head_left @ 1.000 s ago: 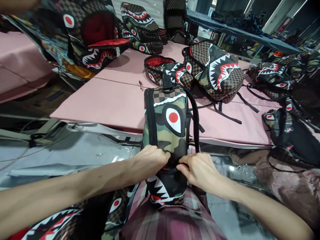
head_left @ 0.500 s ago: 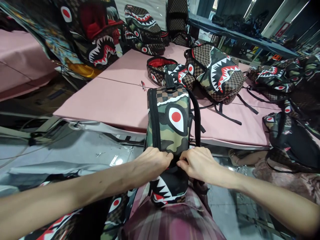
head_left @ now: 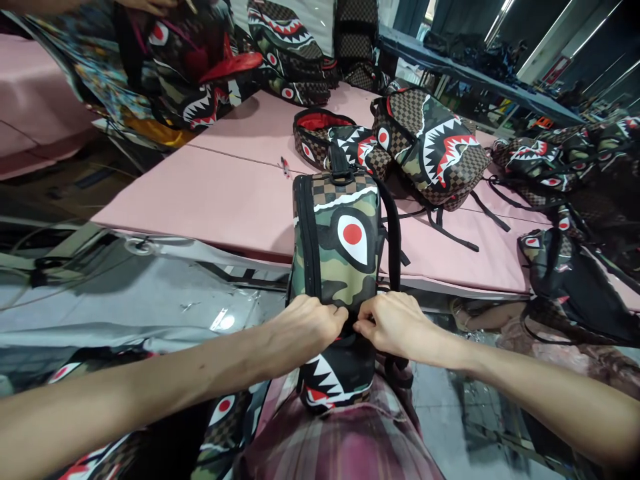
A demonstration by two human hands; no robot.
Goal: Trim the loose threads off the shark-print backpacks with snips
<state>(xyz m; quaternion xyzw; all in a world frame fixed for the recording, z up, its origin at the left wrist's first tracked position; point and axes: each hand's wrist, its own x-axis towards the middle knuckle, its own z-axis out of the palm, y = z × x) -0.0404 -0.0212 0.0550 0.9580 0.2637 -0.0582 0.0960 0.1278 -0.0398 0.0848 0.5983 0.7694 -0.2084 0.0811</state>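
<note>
A camouflage backpack (head_left: 336, 253) with a shark eye and shark teeth stands on my lap, its side facing me and its top leaning against the pink table (head_left: 210, 200). My left hand (head_left: 307, 327) and my right hand (head_left: 395, 325) both pinch the backpack's side at its middle, fingertips almost touching. What exactly lies between the fingertips is hidden. A black shoulder strap (head_left: 393, 233) runs down the backpack's right side.
Two more shark-print backpacks (head_left: 435, 147) lie on the pink table behind. Others are piled at the right (head_left: 565, 280) and far left (head_left: 200, 73), where another person's hand (head_left: 150, 5) shows. A small pen-like item (head_left: 285, 167) lies on the table. Grey sheeting (head_left: 125, 300) covers the floor left.
The backpack and both hands have risen slightly in view as the head shifted. The grip stays the same. A bag at far left has moved in another person's hands.
</note>
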